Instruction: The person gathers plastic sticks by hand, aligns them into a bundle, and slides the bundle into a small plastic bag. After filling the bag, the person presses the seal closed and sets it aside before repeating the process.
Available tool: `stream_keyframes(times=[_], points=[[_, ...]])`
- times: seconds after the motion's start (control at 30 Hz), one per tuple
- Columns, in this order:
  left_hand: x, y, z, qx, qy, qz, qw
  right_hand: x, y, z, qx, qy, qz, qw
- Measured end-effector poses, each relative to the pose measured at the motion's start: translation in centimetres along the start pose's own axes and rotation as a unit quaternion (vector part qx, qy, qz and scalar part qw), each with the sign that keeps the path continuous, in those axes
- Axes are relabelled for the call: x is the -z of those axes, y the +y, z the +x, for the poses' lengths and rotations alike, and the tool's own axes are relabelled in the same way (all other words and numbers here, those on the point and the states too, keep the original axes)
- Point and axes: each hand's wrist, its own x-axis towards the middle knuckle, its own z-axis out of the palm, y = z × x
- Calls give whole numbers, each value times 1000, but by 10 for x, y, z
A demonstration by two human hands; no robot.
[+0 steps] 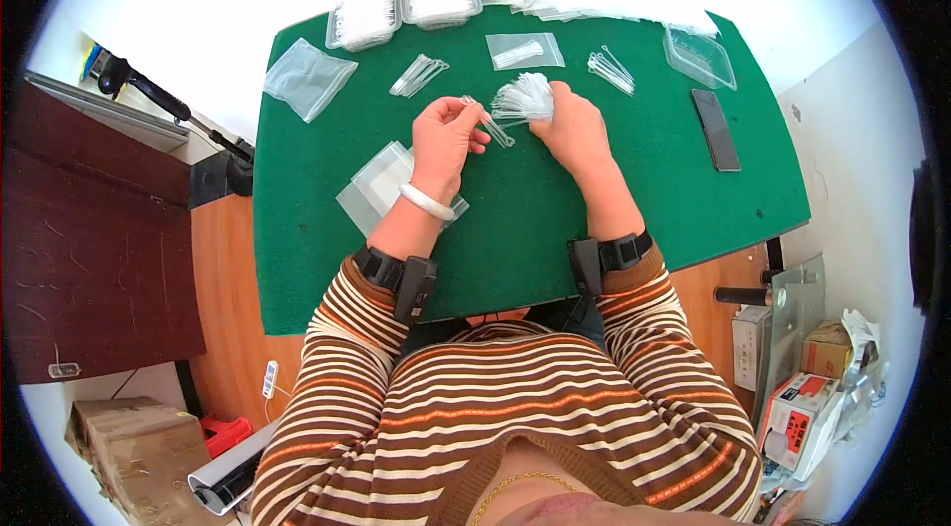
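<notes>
A few looped sticks point(500, 133) are pinched between the thumb and fingers of the left hand point(446, 135), near the white bundle point(522, 98) that the right hand point(577, 135) grips at its right side, above the table point(525, 219). Beyond lies a bag point(554, 46); two tubs point(437, 24) stand far left, a phone point(715, 131) lies right.

Tabletop point(515, 229) plain green. Above tabletop: stick bundle point(523, 98) whitish. Behind tabletop's near edge: sweater point(515, 382) brown, cream-and-orange stripes.
</notes>
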Motion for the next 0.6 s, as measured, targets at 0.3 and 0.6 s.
stream_keyframes(times=[0.3, 0.6], points=[[1, 0, 0, 9, 4, 24, 1000, 47, -4, -18, 22, -84, -85, 993], [3, -4, 3, -2, 31, -20, 999, 13, 10, 0, 62, 130, -3, 990]])
